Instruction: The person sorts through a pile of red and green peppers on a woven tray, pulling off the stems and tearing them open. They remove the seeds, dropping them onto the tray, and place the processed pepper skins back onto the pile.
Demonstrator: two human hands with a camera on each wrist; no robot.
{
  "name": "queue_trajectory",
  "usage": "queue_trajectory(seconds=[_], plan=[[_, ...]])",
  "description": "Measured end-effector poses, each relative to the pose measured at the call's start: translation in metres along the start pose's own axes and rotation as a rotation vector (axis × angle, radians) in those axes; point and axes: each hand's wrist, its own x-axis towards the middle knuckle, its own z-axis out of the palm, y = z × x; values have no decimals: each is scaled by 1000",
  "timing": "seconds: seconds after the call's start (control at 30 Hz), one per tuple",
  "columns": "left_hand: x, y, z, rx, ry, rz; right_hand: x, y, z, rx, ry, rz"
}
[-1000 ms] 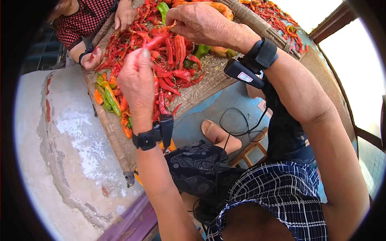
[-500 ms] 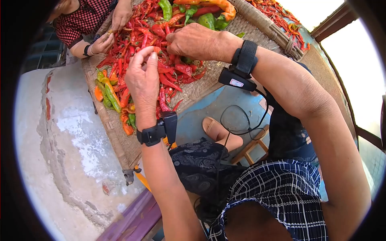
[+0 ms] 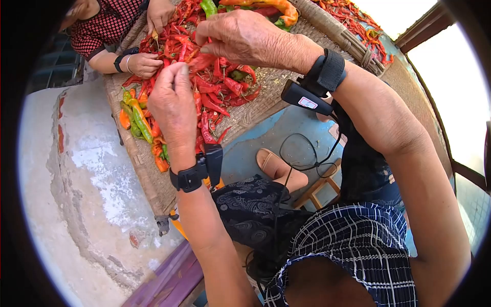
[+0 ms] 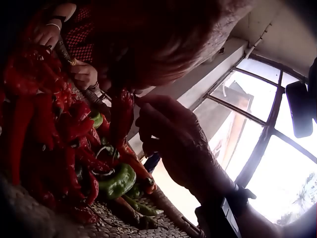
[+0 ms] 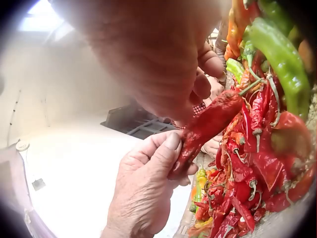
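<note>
My left hand [image 3: 174, 105] pinches one end of a wrinkled red chili pepper [image 5: 210, 121] between thumb and fingers. The pepper slants upward, its green stem [image 5: 251, 87] pointing free in the right wrist view. Close by is my right hand [image 3: 250, 41], its thumb and forefinger apart and its other fingers bent, with nothing visible between them. In the left wrist view the right fingertips [image 4: 140, 100] come right beside the pepper. Below both hands spreads a heap of red chili peppers [image 3: 217, 97] on a woven mat [image 3: 255, 110].
Green and orange peppers [image 3: 140, 120] lie at the mat's left edge; a large orange pepper [image 3: 281, 10] lies at the far side. Across the heap another person's hand [image 3: 144, 65] reaches among the peppers. More chilies [image 3: 353, 23] lie beyond the rolled mat edge [image 3: 340, 30]. A cable [image 3: 307, 166] hangs below.
The right hand dipped toward the heap, then rose back up and leftward. The left hand went right and came back left. The other person's near hand moved onto the heap.
</note>
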Motion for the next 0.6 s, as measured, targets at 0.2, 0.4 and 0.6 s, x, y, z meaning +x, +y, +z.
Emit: queue_trajectory(seconds=[0.2, 0.4, 0.6], plan=[[68, -39, -54, -30, 190, -141, -7, -7, -6, -151, -149, 168], [78, -39, -49, 62, 275, 32, -17, -40, 3, -239, -717, 252], [8, -21, 3, -170, -217, -27, -11, -29, 10, -231, -805, 335]])
